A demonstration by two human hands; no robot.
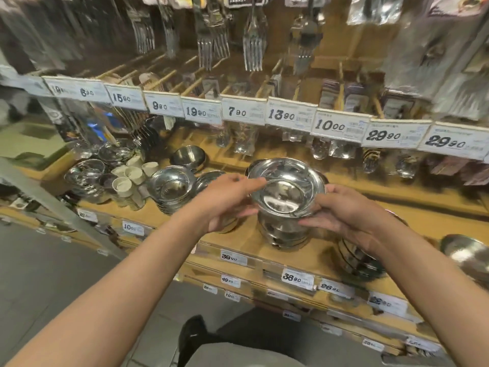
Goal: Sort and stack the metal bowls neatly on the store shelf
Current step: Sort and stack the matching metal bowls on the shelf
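A shiny metal bowl point(284, 188) with a wide rim sits tilted on top of a stack of metal bowls point(285, 234) on the wooden shelf point(238, 242). My left hand point(227, 201) reaches in from the left, fingers on the bowl's left rim and thumb below it. My right hand point(341, 211) holds the bowl's right side, thumb on the rim and fingers under it. Both hands hold this top bowl just above the stack.
Left of the stack stand another bowl stack point(172, 188), a single bowl point(189, 156), white cups point(132, 176) and more bowls point(84, 176). Under my right wrist is a further stack point(357, 260), with a bowl point(465, 252) at far right. Price tags point(243, 112) and hanging forks point(252, 49) are above.
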